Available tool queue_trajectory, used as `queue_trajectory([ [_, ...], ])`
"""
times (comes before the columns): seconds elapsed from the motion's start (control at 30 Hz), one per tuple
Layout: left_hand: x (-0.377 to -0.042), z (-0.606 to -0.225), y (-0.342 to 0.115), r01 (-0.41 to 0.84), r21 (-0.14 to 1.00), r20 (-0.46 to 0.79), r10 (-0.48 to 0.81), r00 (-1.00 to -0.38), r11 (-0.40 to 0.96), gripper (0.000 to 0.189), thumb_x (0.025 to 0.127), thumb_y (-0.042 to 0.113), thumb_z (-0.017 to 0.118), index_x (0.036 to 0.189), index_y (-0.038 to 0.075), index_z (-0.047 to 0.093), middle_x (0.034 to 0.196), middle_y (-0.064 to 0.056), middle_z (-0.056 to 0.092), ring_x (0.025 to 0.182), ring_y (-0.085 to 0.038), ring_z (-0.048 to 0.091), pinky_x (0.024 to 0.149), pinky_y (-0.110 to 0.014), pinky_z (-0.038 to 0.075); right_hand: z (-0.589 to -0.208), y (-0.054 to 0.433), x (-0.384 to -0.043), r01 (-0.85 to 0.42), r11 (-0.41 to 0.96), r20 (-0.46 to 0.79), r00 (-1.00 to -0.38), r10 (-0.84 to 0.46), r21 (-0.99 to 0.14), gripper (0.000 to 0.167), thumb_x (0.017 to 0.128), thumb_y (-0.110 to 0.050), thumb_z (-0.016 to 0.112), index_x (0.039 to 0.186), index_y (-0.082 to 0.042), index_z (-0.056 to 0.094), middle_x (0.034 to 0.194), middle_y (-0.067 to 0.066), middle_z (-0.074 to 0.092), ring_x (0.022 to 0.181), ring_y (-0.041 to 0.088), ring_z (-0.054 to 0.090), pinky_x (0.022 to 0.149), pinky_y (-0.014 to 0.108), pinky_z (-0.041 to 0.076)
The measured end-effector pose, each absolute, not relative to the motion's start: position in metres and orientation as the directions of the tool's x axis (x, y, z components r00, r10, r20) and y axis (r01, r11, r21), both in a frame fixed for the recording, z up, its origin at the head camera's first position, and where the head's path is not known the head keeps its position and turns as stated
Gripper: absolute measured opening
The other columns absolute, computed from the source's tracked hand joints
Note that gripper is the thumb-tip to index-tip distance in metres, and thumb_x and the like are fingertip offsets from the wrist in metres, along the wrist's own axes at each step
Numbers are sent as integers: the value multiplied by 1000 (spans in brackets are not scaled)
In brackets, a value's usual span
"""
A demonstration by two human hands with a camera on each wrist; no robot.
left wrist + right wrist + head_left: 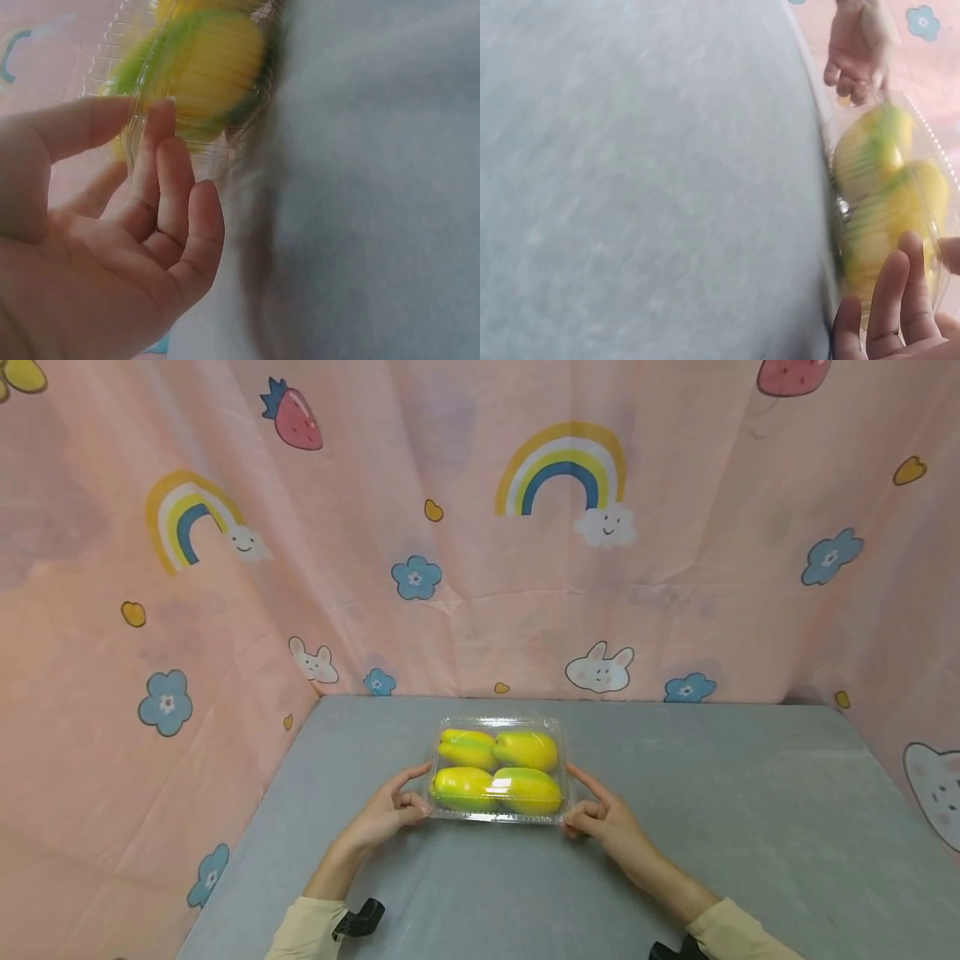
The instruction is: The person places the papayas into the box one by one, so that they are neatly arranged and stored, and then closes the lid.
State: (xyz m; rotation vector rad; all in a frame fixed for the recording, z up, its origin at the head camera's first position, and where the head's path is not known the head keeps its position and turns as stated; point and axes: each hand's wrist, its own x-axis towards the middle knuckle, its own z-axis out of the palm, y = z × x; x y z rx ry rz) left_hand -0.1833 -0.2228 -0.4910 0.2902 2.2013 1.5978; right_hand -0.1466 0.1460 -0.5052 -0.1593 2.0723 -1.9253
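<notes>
A clear plastic clamshell box holds several yellow-green mangoes in two rows. My left hand pinches the box's left side; in the left wrist view, thumb and index finger meet at the clear rim while the other fingers curl beneath. On the opposite side, my right hand grips the right edge, index finger stretched along it. The right wrist view has that hand's fingertips against the box wall, with a mango behind the plastic. The lid is closed over the fruit.
A grey cloth-covered table spreads out around the box. Behind it and at both sides hangs a pink curtain printed with rainbows, flowers and rabbits. Black wrist mounts sit at the cuffs of the beige sleeves.
</notes>
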Motion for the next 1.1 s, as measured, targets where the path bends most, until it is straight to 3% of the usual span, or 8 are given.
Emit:
queue_trajectory([
  [0.2, -183, -491, -223, -9, 938, -150, 380, -913, 347, 75, 89, 18, 73, 154, 11, 35, 90, -14, 73, 73, -8, 60, 65, -20, 46, -510, 145, -147, 38, 162, -82, -958, -275, -986, 83, 90, -16, 71, 158, -15, 23, 85, 15, 70, 72, 11, 60, 70, 27, 54],
  [0.43, -184, -489, -218, -59, 951, -160, 323, -933, 302, 75, 86, 10, 76, 151, 8, 39, 75, 3, 72, 74, -15, 68, 69, -25, 53, -506, 139, -147, 27, 209, -74, -972, -221, -978, 86, 86, -16, 76, 156, -12, 27, 78, 7, 61, 65, 7, 52, 62, 22, 46],
  [0.57, -183, -488, -217, -153, 952, -229, 287, -930, 264, 71, 87, 6, 71, 151, 11, 40, 73, 4, 69, 79, -15, 68, 77, -28, 54, -503, 137, -147, 21, 198, -62, -977, -203, -980, 85, 86, -12, 76, 156, -9, 28, 75, 3, 58, 60, 6, 48, 56, 21, 42],
  [0.7, -183, -487, -215, -215, 947, -275, 253, -928, 240, 69, 86, 2, 67, 150, 12, 43, 70, 5, 67, 76, -13, 65, 77, -28, 53, -503, 136, -148, 7, 178, -44, -977, -207, -984, 84, 86, -8, 74, 155, -5, 28, 72, -1, 55, 58, 4, 45, 52, 21, 40],
  [0.9, -186, -489, -213, -188, 953, -248, 258, -934, 237, 69, 87, 2, 67, 151, 11, 42, 70, 9, 64, 78, -14, 64, 79, -29, 54, -505, 139, -150, 14, 180, -52, -977, -209, -984, 84, 85, -10, 75, 155, -6, 28, 71, -3, 57, 58, 3, 45, 53, 20, 40],
  [1.1, -187, -493, -215, -101, 952, -190, 300, -935, 288, 72, 89, 11, 72, 153, 13, 38, 82, 4, 66, 83, -16, 63, 77, -25, 51, -507, 140, -150, 2, 228, -49, -978, -202, -974, 85, 85, -16, 77, 155, -8, 30, 73, 2, 60, 58, 4, 45, 53, 20, 39],
])
